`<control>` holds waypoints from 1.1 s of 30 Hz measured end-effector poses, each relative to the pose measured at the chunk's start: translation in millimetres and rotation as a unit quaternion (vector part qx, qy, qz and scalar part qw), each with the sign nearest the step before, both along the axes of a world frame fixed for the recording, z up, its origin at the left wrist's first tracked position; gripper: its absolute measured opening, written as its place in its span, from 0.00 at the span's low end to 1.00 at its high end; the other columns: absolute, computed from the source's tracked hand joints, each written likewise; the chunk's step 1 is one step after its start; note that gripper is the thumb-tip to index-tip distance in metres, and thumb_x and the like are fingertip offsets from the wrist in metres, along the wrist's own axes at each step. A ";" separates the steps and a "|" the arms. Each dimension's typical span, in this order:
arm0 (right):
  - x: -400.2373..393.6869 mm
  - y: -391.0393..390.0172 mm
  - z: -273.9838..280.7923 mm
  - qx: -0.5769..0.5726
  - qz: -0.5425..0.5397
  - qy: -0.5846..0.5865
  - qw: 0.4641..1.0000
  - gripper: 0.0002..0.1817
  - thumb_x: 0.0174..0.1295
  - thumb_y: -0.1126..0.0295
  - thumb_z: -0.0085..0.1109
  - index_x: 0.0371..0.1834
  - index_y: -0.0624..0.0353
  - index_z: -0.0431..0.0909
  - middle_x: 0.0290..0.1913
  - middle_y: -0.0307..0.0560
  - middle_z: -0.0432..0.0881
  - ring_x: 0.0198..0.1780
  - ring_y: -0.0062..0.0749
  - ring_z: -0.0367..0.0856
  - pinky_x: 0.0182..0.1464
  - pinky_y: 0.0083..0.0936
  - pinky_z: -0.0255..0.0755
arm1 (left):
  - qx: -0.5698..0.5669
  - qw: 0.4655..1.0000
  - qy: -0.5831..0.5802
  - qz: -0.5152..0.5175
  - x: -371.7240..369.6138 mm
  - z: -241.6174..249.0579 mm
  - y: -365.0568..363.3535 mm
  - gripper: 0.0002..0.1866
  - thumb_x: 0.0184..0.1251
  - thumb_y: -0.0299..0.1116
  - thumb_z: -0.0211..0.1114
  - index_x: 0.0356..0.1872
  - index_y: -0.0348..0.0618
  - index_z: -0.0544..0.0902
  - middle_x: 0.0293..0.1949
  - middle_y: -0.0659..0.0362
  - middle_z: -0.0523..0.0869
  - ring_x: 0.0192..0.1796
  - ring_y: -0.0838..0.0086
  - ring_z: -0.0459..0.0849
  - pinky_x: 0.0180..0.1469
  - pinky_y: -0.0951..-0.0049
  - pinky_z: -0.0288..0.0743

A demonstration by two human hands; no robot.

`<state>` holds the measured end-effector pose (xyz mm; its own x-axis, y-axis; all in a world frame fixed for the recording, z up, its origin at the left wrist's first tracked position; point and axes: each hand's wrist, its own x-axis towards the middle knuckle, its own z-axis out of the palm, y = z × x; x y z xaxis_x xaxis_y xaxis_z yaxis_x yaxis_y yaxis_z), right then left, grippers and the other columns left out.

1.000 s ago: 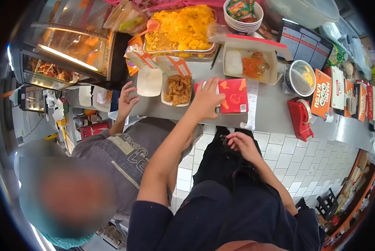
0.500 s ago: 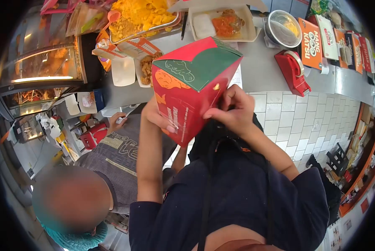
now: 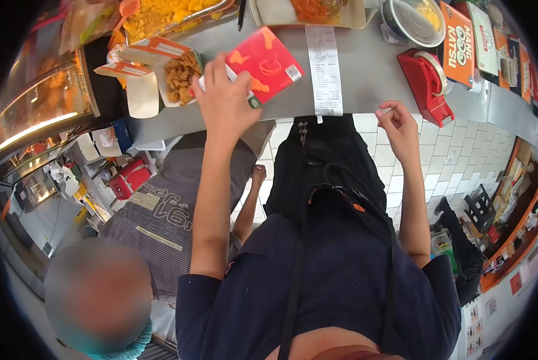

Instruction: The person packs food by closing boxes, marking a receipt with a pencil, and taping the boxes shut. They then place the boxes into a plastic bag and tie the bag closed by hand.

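Note:
My left hand (image 3: 227, 96) is closed on a red cardboard takeout box (image 3: 269, 63) at the counter's near edge. The box has orange line drawings and a barcode label, and its lower left part is hidden behind my fingers. Over the floor near the counter edge, my right hand (image 3: 399, 129) is raised with its thumb and fingertips pinched together. Something small and whitish shows at those fingertips, too small to name. A long printed receipt (image 3: 324, 72) lies on the counter between the hands. Left of the box sits an open carton of fried chicken pieces (image 3: 183, 78).
A red tape dispenser (image 3: 428, 90) stands at the right near edge, beside a lidded clear bowl (image 3: 416, 24) and an orange box (image 3: 457, 45). A tray of yellow food (image 3: 173, 18) is at the back left. A co-worker (image 3: 173, 186) stands close on my left.
The red box has gone from both hands in front of me to the counter, turned over, in my left hand. My right hand has left it and moved right. The receipt is now uncovered.

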<state>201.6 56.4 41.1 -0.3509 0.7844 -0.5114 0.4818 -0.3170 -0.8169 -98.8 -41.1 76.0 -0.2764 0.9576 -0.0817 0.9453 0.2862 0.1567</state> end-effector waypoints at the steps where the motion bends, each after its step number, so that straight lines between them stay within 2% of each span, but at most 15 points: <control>1: -1.2 -2.9 -2.3 -0.009 0.002 -0.002 1.000 0.09 0.58 0.70 0.60 0.39 0.60 0.74 0.19 0.34 0.73 0.26 0.15 0.72 0.31 0.15 0.63 | 0.016 0.999 0.017 0.024 0.5 -1.7 1.6 0.20 0.24 0.34 0.72 0.22 0.46 0.72 0.59 0.47 0.65 0.62 0.54 0.64 0.57 0.46 0.55; 4: -12.9 -6.3 4.5 0.070 0.147 -0.039 0.986 0.10 0.56 0.71 0.60 0.39 0.60 0.75 0.22 0.40 0.77 0.27 0.24 0.76 0.33 0.21 0.69 | 0.026 0.999 -0.003 0.033 1.3 -0.2 6.1 0.19 0.25 0.35 0.73 0.24 0.47 0.73 0.59 0.47 0.66 0.60 0.54 0.65 0.57 0.45 0.55; 8: -16.6 -5.1 9.4 0.072 0.213 -0.028 0.974 0.10 0.55 0.71 0.60 0.40 0.61 0.76 0.24 0.43 0.78 0.28 0.29 0.78 0.35 0.24 0.70 | 0.127 0.988 -0.077 0.044 9.5 15.9 -4.2 0.19 0.26 0.37 0.73 0.22 0.48 0.73 0.58 0.44 0.64 0.59 0.52 0.65 0.56 0.47 0.55; 12: -12.9 3.1 0.1 0.065 0.209 -0.015 0.976 0.10 0.56 0.75 0.59 0.41 0.63 0.76 0.24 0.40 0.77 0.29 0.21 0.76 0.35 0.19 0.69 | 0.079 0.992 -0.056 0.079 23.8 19.7 -6.1 0.18 0.26 0.38 0.72 0.21 0.50 0.73 0.58 0.42 0.64 0.60 0.52 0.64 0.54 0.54 0.55; 15: -22.3 16.6 -7.8 0.131 0.180 -0.014 0.975 0.12 0.56 0.73 0.60 0.43 0.62 0.76 0.28 0.45 0.81 0.32 0.29 0.81 0.38 0.23 0.72 | 0.085 0.984 -0.073 0.137 35.8 -1.0 -12.3 0.18 0.26 0.38 0.73 0.20 0.50 0.73 0.58 0.42 0.64 0.60 0.53 0.65 0.54 0.56 0.56; 17: -44.1 33.2 -8.4 0.042 -0.037 0.085 0.995 0.15 0.58 0.70 0.59 0.46 0.65 0.74 0.31 0.49 0.82 0.35 0.29 0.82 0.39 0.23 0.72 | 0.103 0.980 -0.071 0.153 40.2 -9.3 -18.0 0.18 0.27 0.37 0.73 0.21 0.50 0.72 0.59 0.43 0.63 0.60 0.54 0.66 0.54 0.55 0.56; 19: -76.8 58.9 -2.3 0.120 -0.021 0.044 0.992 0.23 0.59 0.59 0.59 0.49 0.69 0.72 0.33 0.55 0.82 0.38 0.36 0.83 0.41 0.26 0.72 | 0.128 0.952 -0.081 0.265 46.0 -15.4 -24.5 0.19 0.27 0.37 0.74 0.22 0.50 0.72 0.60 0.45 0.62 0.60 0.53 0.66 0.54 0.55 0.56; 21: -109.4 79.5 0.5 0.269 0.051 -0.061 0.960 0.27 0.58 0.53 0.55 0.47 0.71 0.73 0.31 0.62 0.81 0.37 0.48 0.82 0.41 0.33 0.73 | 0.136 0.945 -0.092 0.282 44.1 -25.6 -24.1 0.20 0.29 0.38 0.74 0.23 0.49 0.72 0.61 0.46 0.61 0.61 0.52 0.65 0.55 0.52 0.56; 22: -117.3 87.3 -2.6 0.269 0.056 -0.059 0.960 0.27 0.58 0.53 0.55 0.47 0.71 0.73 0.31 0.62 0.81 0.37 0.48 0.82 0.41 0.33 0.73 | 0.116 0.951 -0.029 0.284 40.7 -34.9 -24.2 0.20 0.30 0.39 0.75 0.25 0.48 0.73 0.61 0.46 0.61 0.60 0.52 0.65 0.55 0.49 0.55; 25: -127.6 105.1 -19.4 0.236 0.104 -0.199 0.945 0.26 0.60 0.52 0.51 0.42 0.71 0.75 0.35 0.62 0.81 0.39 0.47 0.82 0.42 0.31 0.72 | 0.086 0.952 0.086 0.282 40.8 -19.1 -14.0 0.18 0.36 0.37 0.75 0.30 0.47 0.77 0.61 0.46 0.63 0.60 0.52 0.65 0.56 0.49 0.55; 27: -116.5 106.2 -41.2 0.240 0.111 -0.198 0.944 0.23 0.61 0.55 0.48 0.36 0.70 0.76 0.31 0.60 0.82 0.37 0.49 0.82 0.40 0.34 0.72 | 0.261 0.949 -0.037 0.173 51.5 -11.6 -8.9 0.14 0.43 0.30 0.71 0.33 0.44 0.78 0.56 0.49 0.70 0.57 0.54 0.69 0.55 0.57 0.61; 28: -114.8 109.2 -45.3 0.239 0.116 -0.200 0.943 0.23 0.61 0.55 0.48 0.36 0.70 0.76 0.31 0.60 0.82 0.37 0.49 0.82 0.40 0.34 0.72 | 0.278 0.937 -0.161 0.139 66.0 -21.1 -3.9 0.09 0.50 0.29 0.67 0.34 0.44 0.79 0.48 0.53 0.77 0.51 0.59 0.75 0.55 0.61 0.65; 29: -115.4 111.1 -48.4 0.279 0.127 -0.204 0.930 0.22 0.62 0.57 0.46 0.35 0.70 0.76 0.29 0.58 0.82 0.36 0.47 0.82 0.40 0.34 0.72 | 0.256 0.933 -0.235 0.090 83.4 -26.8 4.6 0.10 0.52 0.29 0.66 0.37 0.43 0.80 0.43 0.56 0.81 0.46 0.60 0.79 0.53 0.63 0.68; 31: -112.0 107.2 -46.5 0.316 0.142 -0.206 0.915 0.21 0.63 0.58 0.44 0.33 0.70 0.76 0.28 0.57 0.82 0.35 0.45 0.82 0.39 0.34 0.72 | 0.162 0.960 -0.225 0.034 107.4 -62.8 16.9 0.20 0.53 0.37 0.66 0.47 0.42 0.77 0.53 0.56 0.76 0.57 0.62 0.73 0.58 0.58 0.62; 33: -108.3 113.8 -39.6 0.312 0.146 -0.144 0.928 0.18 0.59 0.64 0.43 0.27 0.70 0.76 0.26 0.67 0.77 0.32 0.63 0.76 0.39 0.47 0.69 | 0.117 0.977 -0.177 0.028 110.2 -83.0 18.1 0.24 0.52 0.41 0.66 0.50 0.42 0.76 0.56 0.55 0.74 0.60 0.63 0.70 0.60 0.57 0.60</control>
<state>93.2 170.2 1.5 -0.5141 0.8525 -0.0949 0.6998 0.3529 -0.6210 11.5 -22.9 -7.0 -0.3231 0.9456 0.0369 0.8041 0.2538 0.5376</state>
